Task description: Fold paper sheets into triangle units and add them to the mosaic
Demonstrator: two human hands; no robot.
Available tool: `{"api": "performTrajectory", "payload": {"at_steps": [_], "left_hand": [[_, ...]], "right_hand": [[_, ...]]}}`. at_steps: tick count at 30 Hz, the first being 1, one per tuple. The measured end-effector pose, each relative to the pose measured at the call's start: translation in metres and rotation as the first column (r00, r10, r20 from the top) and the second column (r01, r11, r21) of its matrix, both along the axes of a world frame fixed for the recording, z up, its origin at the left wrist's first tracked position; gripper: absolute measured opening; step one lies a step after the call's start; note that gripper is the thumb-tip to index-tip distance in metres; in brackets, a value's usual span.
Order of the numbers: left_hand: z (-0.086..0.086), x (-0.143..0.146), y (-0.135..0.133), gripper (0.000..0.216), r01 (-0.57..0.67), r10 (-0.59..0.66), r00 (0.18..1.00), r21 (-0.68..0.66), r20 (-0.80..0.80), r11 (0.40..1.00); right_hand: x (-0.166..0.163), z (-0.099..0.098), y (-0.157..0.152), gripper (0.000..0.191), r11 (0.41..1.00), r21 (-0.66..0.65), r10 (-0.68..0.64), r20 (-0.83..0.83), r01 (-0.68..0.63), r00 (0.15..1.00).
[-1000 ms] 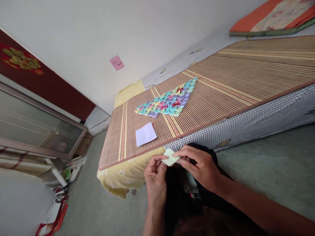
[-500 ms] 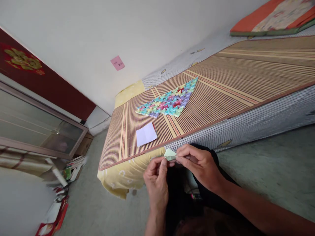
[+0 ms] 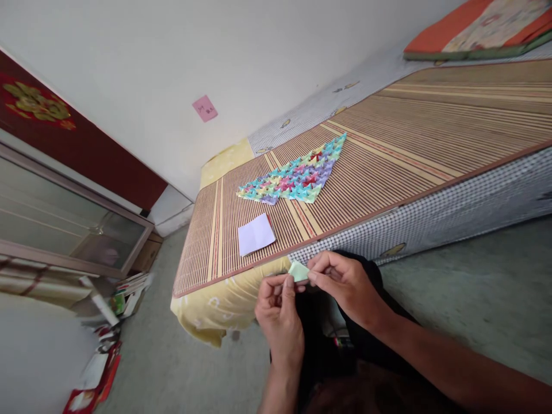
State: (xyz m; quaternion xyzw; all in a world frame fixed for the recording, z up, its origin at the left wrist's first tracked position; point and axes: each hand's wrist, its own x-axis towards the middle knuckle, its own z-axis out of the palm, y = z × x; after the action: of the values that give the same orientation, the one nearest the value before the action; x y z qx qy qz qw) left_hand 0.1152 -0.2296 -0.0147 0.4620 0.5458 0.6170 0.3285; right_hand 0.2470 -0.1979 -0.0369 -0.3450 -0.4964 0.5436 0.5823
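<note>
Between my two hands is a small piece of pale green folded paper (image 3: 298, 271), held just off the bed's near edge above my lap. My left hand (image 3: 280, 307) pinches its left side between thumb and fingers. From the right, my right hand (image 3: 342, 284) grips the other corner with thumb and forefinger. A stack of square paper (image 3: 256, 235), white-lilac on top, lies on the mat close by. Behind it rests a flat, roughly triangular piece (image 3: 297, 175) made of many folded paper units in turquoise, yellow, pink, red and purple.
A striped bamboo mat (image 3: 388, 138) covers the bed, with yellow cloth (image 3: 202, 319) hanging at its near corner. Folded orange bedding (image 3: 440, 34) lies at the far right. A glass-fronted cabinet (image 3: 125, 267) stands left, and papers and red boxes (image 3: 103, 374) sit on the floor.
My left hand has shifted slightly right and its wrist has turned. The green paper now shows a smoother, broader face; both hands still hold it.
</note>
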Motion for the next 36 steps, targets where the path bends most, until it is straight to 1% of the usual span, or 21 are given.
{"api": "performTrajectory", "payload": {"at_steps": [4,8,11,14,16,18,20,22,24,26,28,30,32,36], "left_hand": [[-0.003,0.005,-0.003,0.017,-0.035,0.035,0.999,-0.016,-0.025,0.999],[-0.004,0.005,-0.002,0.02,-0.044,0.046,0.998,-0.04,0.044,0.998],[0.0,0.0,0.001,0.03,0.032,-0.025,0.997,-0.094,0.078,0.995],[0.004,-0.008,0.007,0.027,0.137,-0.124,0.989,-0.179,0.083,0.974],[0.006,-0.012,0.011,0.023,0.176,-0.158,0.982,-0.209,0.102,0.962],[0.005,-0.014,0.013,0.021,0.191,-0.166,0.978,-0.219,0.124,0.957],[0.002,-0.015,0.014,0.022,0.191,-0.159,0.975,-0.223,0.154,0.956],[-0.001,-0.015,0.014,0.021,0.186,-0.142,0.97,-0.23,0.195,0.955],[-0.005,-0.015,0.014,0.021,0.183,-0.126,0.964,-0.24,0.235,0.953],[-0.009,-0.016,0.013,0.021,0.189,-0.119,0.956,-0.253,0.267,0.949],[-0.012,-0.016,0.013,0.022,0.199,-0.119,0.949,-0.264,0.29,0.944],[-0.013,-0.015,0.012,0.024,0.21,-0.123,0.945,-0.272,0.303,0.939],[-0.014,-0.014,0.012,0.025,0.215,-0.128,0.945,-0.277,0.302,0.937],[-0.011,-0.007,0.01,0.025,0.221,-0.144,0.951,-0.277,0.274,0.935]], "right_hand": [[0.0,-0.001,0.0,0.015,0.999,0.019,-0.036,0.05,0.035,0.998],[0.0,-0.001,-0.001,0.013,0.996,0.05,-0.077,0.111,0.072,0.991],[0.004,0.002,0.001,0.012,0.993,0.089,-0.093,0.175,0.078,0.98],[0.01,0.007,0.005,0.013,0.991,0.131,-0.039,0.259,0.005,0.965],[0.012,0.01,0.007,0.015,0.988,0.143,0.006,0.301,-0.051,0.953],[0.014,0.011,0.009,0.012,0.99,0.114,0.044,0.308,-0.083,0.95],[0.015,0.011,0.01,0.008,0.992,0.045,0.099,0.293,-0.117,0.951],[0.015,0.01,0.011,0.012,0.986,-0.024,0.165,0.292,-0.166,0.942],[0.015,0.008,0.01,0.021,0.98,-0.047,0.198,0.31,-0.193,0.93],[0.014,0.007,0.01,0.027,0.984,-0.023,0.175,0.329,-0.177,0.928],[0.014,0.007,0.009,0.029,0.989,0.031,0.123,0.352,-0.143,0.928],[0.014,0.006,0.01,0.028,0.989,0.06,0.099,0.377,-0.131,0.921],[0.013,0.004,0.013,0.028,0.99,0.037,0.11,0.375,-0.134,0.921],[0.013,0.0,0.018,0.031,0.993,-0.036,0.122,0.313,-0.117,0.942]]}}
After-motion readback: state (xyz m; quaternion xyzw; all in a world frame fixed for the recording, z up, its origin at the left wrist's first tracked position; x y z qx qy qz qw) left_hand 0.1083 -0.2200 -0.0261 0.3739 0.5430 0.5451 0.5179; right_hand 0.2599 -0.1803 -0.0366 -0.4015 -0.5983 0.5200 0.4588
